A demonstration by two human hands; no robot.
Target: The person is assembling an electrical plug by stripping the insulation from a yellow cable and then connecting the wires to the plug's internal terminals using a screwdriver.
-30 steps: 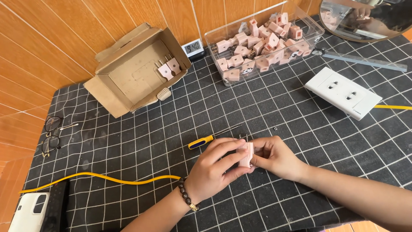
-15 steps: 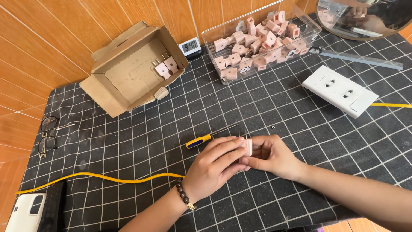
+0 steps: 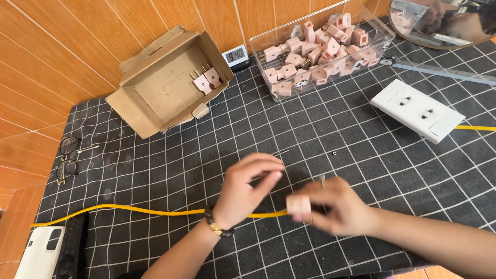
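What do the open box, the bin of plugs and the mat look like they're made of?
The box looks like plain brown cardboard: matte, folded flaps. The bin seems clear glossy plastic; the pink plugs show through its walls. The mat looks like dark, matte rubbery sheet with a white grid, probably vinyl.

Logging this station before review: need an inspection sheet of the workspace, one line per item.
Surface: black grid mat on wood.
Job's things: pink plug at end of yellow cable.
Clutter: cardboard box holding two plugs; clear bin of pink plugs; white socket plate; glasses; ruler; small clock.
Grippers: right hand holds plug; left hand open, over cable.
Cables: yellow cable runs left.
Surroundings: wood-panel wall, mirror.
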